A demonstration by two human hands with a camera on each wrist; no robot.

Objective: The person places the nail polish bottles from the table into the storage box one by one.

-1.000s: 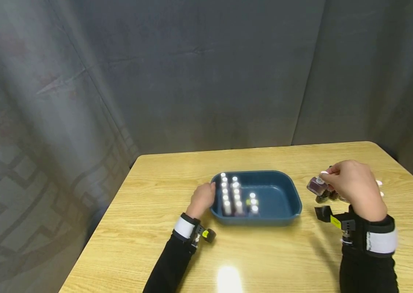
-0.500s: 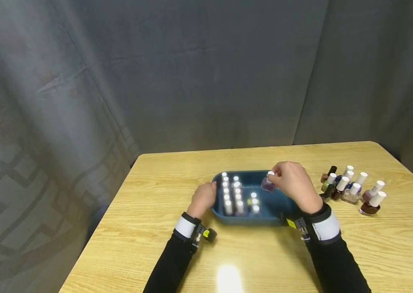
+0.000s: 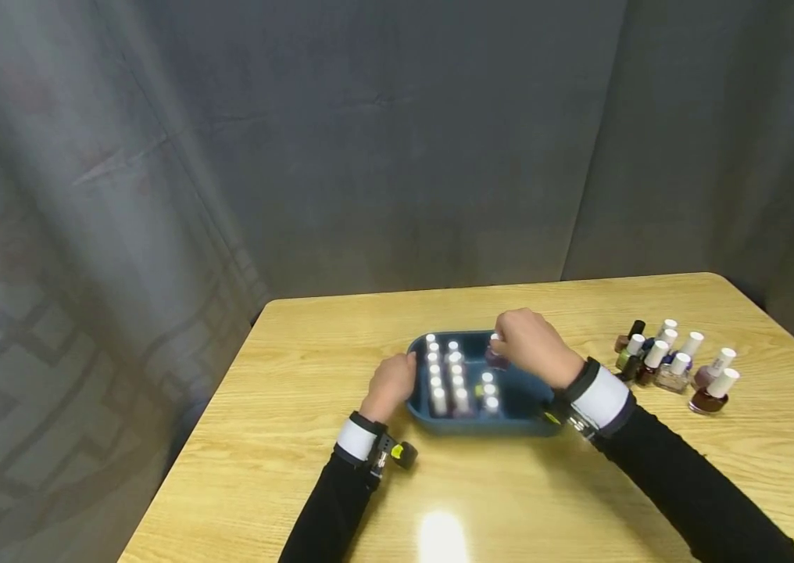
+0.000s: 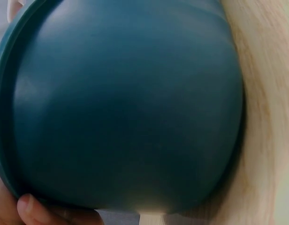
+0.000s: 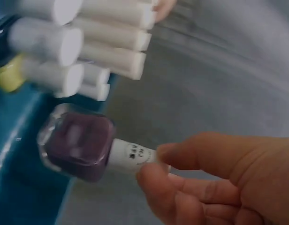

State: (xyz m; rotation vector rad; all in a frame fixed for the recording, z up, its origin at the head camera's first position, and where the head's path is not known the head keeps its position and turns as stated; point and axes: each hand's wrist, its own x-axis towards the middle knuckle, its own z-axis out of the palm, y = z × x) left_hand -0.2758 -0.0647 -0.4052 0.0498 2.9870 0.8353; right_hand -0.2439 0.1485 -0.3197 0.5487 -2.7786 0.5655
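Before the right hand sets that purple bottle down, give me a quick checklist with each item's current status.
1. Grip: ok. The right hand pinches the purple bottle by its white cap.
2. Tray steadied: ok. The left hand holds the tray at its left end.
3. Bottle above the tray, cap up: ok in the head view, though blurred.
4. Room to place it: ok. Bare floor shows right of the short row of bottles.
5. Base on the tray floor: cannot tell; neither the head nor right wrist view settles contact.
6. Loose bottles out of the way: ok, apart from the tray on its right.
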